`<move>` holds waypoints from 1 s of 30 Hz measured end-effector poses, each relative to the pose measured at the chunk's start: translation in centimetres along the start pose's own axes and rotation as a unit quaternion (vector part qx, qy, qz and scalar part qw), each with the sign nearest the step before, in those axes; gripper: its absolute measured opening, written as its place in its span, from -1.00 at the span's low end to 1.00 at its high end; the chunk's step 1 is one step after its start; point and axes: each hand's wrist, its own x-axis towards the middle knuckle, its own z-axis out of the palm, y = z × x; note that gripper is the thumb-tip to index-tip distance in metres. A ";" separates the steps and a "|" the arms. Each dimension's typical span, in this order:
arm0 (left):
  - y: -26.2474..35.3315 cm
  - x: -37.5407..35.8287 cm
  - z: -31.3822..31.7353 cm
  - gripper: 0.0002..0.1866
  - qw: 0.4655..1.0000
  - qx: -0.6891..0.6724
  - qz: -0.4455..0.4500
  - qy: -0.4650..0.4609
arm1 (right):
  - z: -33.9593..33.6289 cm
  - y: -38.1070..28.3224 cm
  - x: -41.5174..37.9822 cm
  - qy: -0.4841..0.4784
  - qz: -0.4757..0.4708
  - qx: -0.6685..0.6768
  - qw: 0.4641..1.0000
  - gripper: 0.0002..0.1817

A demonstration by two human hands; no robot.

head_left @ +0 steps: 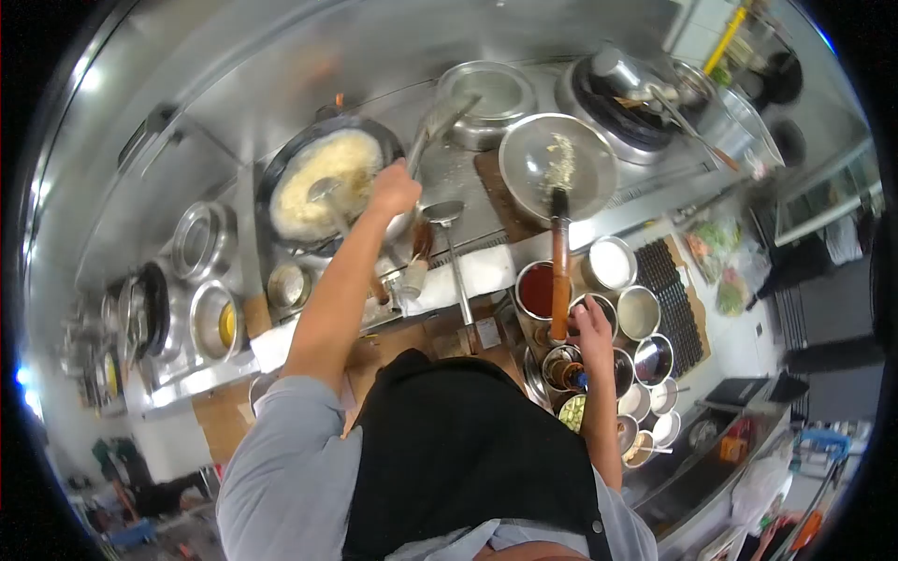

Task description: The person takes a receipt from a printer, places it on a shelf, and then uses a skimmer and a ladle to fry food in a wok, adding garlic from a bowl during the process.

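My left hand [398, 191] is closed at the lower end of a long metal tap pipe [432, 138], just right of the wok. In the wok [269, 178], pale yellow foamy food [329, 178] fills most of the bowl, and a ladle [325, 190] dips into it. My right hand [591, 329] is beside the wooden handle [560, 271] of a wide round strainer [524, 173], fingers apart, above the sauce containers. Some pale bits lie in the strainer's mesh. Between the wok and the strainer rests a second ladle [453, 252].
A lidded-looking steel pot [486, 131] stands at the back, with another burner [627, 126] to its right. Several sauce and seasoning tubs [640, 311] line the right side, beside a black mat [672, 304]. Steel bowls [199, 240] are at left. A white cloth [472, 279] lies along the counter edge.
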 end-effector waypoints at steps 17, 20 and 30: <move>-25.3 -40.3 1.2 -0.79 0.687 -0.543 -0.403 0.267 | 8.5 -2.2 4.4 -0.175 0.060 0.276 0.943 -0.72; -31.9 -39.6 6.4 -0.81 0.651 -0.602 -0.392 0.246 | 9.1 -4.1 2.9 -0.168 0.026 0.270 0.948 -0.70; -41.1 -45.4 11.8 -0.03 0.601 -0.649 -0.395 0.248 | 6.8 -5.9 -13.1 -0.215 -0.004 0.296 0.931 -0.71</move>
